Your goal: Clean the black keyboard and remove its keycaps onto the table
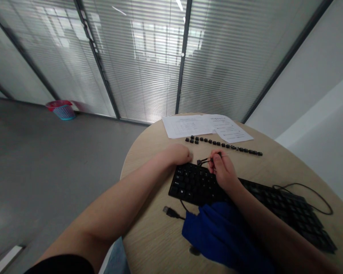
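Observation:
A black keyboard lies across the round wooden table. My left hand rests closed at the keyboard's far left corner; what it holds, if anything, is hidden. My right hand hovers over the keys and pinches a thin wire keycap puller, whose tip carries a small black keycap. A row of removed black keycaps lies on the table just beyond the keyboard.
Two printed paper sheets lie at the table's far edge. A blue cloth sits in front of the keyboard, beside the USB plug. The keyboard cable loops at right. A pink and blue basket stands on the floor.

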Demonstrator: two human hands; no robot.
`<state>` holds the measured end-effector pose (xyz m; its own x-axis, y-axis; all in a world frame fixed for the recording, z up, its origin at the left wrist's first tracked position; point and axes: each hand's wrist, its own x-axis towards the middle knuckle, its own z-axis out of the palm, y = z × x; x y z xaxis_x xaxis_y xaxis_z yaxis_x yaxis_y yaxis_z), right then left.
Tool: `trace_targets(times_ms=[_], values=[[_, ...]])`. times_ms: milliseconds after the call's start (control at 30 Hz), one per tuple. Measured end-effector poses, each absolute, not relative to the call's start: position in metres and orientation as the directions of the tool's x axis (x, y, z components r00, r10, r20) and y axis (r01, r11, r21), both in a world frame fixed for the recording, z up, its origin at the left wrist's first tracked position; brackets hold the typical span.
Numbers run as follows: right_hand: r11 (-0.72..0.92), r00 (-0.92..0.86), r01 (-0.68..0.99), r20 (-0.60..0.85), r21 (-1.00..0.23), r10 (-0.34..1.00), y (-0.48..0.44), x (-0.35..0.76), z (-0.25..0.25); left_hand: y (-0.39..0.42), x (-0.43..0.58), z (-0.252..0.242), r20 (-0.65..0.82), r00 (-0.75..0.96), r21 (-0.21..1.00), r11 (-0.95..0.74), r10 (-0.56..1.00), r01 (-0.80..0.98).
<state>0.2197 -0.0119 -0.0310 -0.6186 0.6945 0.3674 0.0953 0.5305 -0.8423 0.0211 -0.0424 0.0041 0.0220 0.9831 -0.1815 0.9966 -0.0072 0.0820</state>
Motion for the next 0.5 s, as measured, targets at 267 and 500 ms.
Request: trace_targets(times_ms=[267,500], values=[[0.735,-0.652,0.193,0.475,-0.65,0.591,-0.016,0.222,-0.025,-0.04,0.007,0.008,-0.004,0.04,0.232,-0.038,0.999,0.972],[0.859,-0.589,0.191,0.645,-0.474,0.487,-0.019,0.217,-0.018,-0.041,-0.003,0.011,0.048,0.146,0.763,-0.131,0.988,0.633]])
